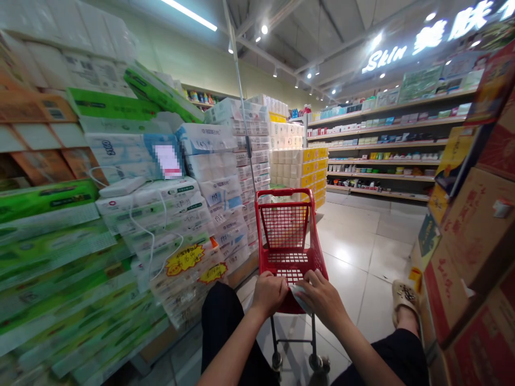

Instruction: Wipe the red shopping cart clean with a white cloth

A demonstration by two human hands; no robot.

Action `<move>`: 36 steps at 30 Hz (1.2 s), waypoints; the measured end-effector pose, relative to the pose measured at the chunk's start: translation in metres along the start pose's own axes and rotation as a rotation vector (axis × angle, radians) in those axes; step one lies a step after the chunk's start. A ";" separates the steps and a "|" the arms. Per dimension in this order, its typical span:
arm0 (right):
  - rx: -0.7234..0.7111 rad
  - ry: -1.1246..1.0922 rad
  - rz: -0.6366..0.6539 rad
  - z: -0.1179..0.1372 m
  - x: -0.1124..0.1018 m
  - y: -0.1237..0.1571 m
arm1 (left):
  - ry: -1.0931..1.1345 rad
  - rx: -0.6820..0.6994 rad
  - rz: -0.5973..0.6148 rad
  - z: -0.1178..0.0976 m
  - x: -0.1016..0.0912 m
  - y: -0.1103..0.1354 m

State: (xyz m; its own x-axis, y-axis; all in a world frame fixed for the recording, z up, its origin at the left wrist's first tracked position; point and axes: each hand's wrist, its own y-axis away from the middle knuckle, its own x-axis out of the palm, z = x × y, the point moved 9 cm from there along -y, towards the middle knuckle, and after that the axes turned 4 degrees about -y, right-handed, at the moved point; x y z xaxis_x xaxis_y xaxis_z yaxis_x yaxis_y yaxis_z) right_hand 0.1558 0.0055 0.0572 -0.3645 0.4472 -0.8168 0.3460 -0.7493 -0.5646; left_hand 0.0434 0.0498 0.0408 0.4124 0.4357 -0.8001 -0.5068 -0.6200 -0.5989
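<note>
A small red shopping cart (286, 236) stands in the aisle right in front of me, its wire basket looking empty. My left hand (269, 292) is closed over the near rim of the cart. My right hand (322, 297) rests beside it on the same rim, fingers curled around a pale flat object (300, 296) that I cannot identify. Both forearms reach forward from the bottom of the view. My legs in dark clothing show below, with a beige slipper (404, 297) on my right foot.
Tall stacks of packaged tissue (169, 214) with yellow price tags line the left side close to the cart. Red and brown cartons (475, 241) crowd the right edge. Pale tiled floor (362, 252) runs ahead toward shelves (382, 155) of skin-care goods.
</note>
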 end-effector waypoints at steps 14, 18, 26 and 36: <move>0.145 -0.286 -0.087 -0.092 -0.016 0.034 | 0.030 0.051 0.083 -0.012 0.002 0.001; 0.214 -0.382 -0.081 -0.118 -0.009 0.010 | 0.048 0.092 0.134 -0.016 0.002 -0.002; 0.350 -0.348 -0.074 -0.166 0.004 -0.052 | 0.064 0.145 0.149 -0.024 -0.005 0.001; 0.400 -0.411 -0.123 -0.125 0.001 -0.001 | 0.017 0.076 0.128 -0.010 0.002 0.004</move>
State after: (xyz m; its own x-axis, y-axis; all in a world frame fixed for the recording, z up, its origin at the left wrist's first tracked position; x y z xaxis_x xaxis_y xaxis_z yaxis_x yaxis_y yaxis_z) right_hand 0.2634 0.0679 0.0428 -0.7146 0.3763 -0.5896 -0.0440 -0.8654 -0.4991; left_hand 0.0499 0.0416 0.0367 0.3530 0.3452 -0.8696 -0.6117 -0.6182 -0.4937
